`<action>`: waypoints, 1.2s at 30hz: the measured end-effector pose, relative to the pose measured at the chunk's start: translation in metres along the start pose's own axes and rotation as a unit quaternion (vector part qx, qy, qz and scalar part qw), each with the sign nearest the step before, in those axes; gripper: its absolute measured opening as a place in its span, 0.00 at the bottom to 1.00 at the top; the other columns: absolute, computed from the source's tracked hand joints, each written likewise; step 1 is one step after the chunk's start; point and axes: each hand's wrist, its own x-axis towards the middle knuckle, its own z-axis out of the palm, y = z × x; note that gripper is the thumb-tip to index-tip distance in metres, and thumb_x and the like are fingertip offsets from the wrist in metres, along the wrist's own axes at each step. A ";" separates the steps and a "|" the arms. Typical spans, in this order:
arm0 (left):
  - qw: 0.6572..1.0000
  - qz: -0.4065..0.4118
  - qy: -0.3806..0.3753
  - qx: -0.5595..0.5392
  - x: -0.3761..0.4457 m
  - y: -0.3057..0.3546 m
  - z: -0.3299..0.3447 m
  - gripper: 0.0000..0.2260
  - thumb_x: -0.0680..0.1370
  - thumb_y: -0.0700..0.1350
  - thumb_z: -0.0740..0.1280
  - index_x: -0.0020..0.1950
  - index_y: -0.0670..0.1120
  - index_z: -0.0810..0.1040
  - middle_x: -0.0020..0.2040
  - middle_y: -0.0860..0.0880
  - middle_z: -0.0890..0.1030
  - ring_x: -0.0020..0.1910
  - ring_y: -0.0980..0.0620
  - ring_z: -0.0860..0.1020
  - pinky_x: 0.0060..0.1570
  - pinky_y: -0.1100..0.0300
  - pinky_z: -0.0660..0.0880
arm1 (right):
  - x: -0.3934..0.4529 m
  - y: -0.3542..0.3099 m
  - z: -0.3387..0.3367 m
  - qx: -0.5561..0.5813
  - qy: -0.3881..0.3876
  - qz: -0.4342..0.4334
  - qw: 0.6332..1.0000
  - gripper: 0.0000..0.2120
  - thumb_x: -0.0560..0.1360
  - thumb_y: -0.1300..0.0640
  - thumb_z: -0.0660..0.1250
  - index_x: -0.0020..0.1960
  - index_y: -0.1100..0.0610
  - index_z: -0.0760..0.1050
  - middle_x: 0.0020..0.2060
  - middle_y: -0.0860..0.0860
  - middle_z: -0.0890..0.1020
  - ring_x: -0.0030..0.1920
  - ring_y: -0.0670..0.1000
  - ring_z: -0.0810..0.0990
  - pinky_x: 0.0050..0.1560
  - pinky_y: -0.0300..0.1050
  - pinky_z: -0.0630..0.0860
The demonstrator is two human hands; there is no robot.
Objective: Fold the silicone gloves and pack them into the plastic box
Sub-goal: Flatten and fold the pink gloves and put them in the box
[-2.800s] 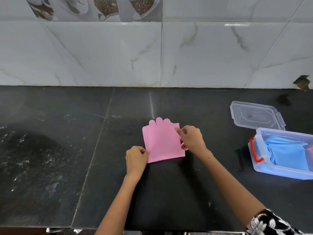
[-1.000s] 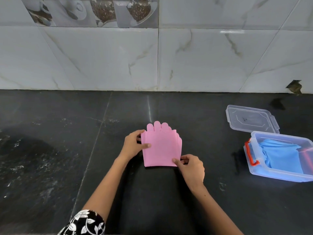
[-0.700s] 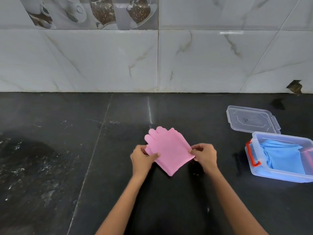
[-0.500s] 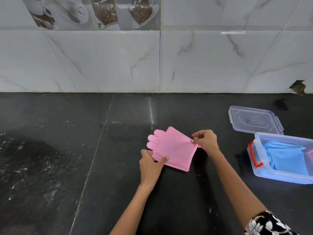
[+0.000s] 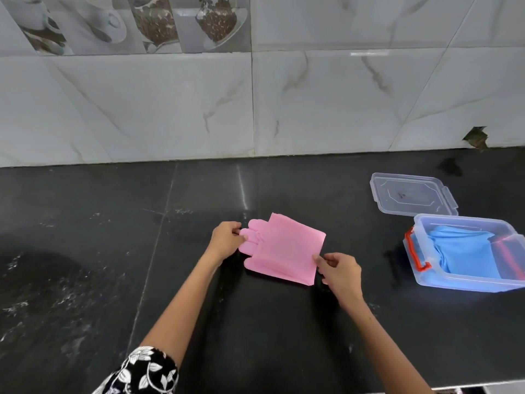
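The folded pink silicone gloves [image 5: 284, 248] lay flat on the black stone countertop [image 5: 85, 251], glove fingers pointing left. The material appeared thin, light and limp, probably springing open unless gripped across every layer. The left hand [image 5: 225, 241] pinched the glove fingertips; the right hand [image 5: 339, 273] pinched the near right corner. The clear plastic box [image 5: 466, 282] with blue gloves [image 5: 463, 254] stood well apart to the right, its clear lid [image 5: 412, 194] just behind.
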 end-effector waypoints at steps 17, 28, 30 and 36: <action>0.989 0.002 0.114 -0.089 -0.060 -0.006 0.055 0.05 0.76 0.44 0.69 0.44 0.42 0.80 0.41 0.44 0.82 0.39 0.47 0.80 0.39 0.52 0.77 | 0.052 -0.015 -0.026 -0.018 -0.062 -0.010 0.998 0.12 0.72 0.59 0.71 0.54 0.62 0.81 0.49 0.55 0.83 0.50 0.54 0.79 0.52 0.47 0.75; 0.982 -0.036 0.098 -0.154 -0.063 0.017 0.065 0.20 0.78 0.39 0.65 0.70 0.46 0.68 0.62 0.44 0.76 0.60 0.45 0.75 0.59 0.51 0.74 | 0.054 -0.015 -0.027 -0.031 -0.078 0.000 0.996 0.14 0.73 0.58 0.71 0.56 0.63 0.79 0.52 0.56 0.82 0.53 0.55 0.79 0.54 0.50 0.77; 0.972 -0.045 0.074 -0.219 -0.061 0.013 0.057 0.20 0.76 0.36 0.66 0.66 0.48 0.71 0.54 0.44 0.79 0.53 0.46 0.78 0.49 0.53 0.78 | 0.055 -0.017 -0.030 -0.034 -0.095 0.003 0.995 0.15 0.73 0.58 0.70 0.59 0.63 0.78 0.54 0.56 0.81 0.54 0.56 0.79 0.55 0.52 0.77; 0.954 -0.007 0.005 -0.299 -0.055 -0.001 0.046 0.20 0.72 0.28 0.68 0.57 0.49 0.79 0.50 0.47 0.83 0.47 0.50 0.80 0.44 0.59 0.79 | 0.056 -0.021 -0.034 -0.059 -0.139 -0.018 0.988 0.16 0.75 0.59 0.69 0.61 0.62 0.76 0.55 0.57 0.81 0.55 0.57 0.79 0.57 0.58 0.78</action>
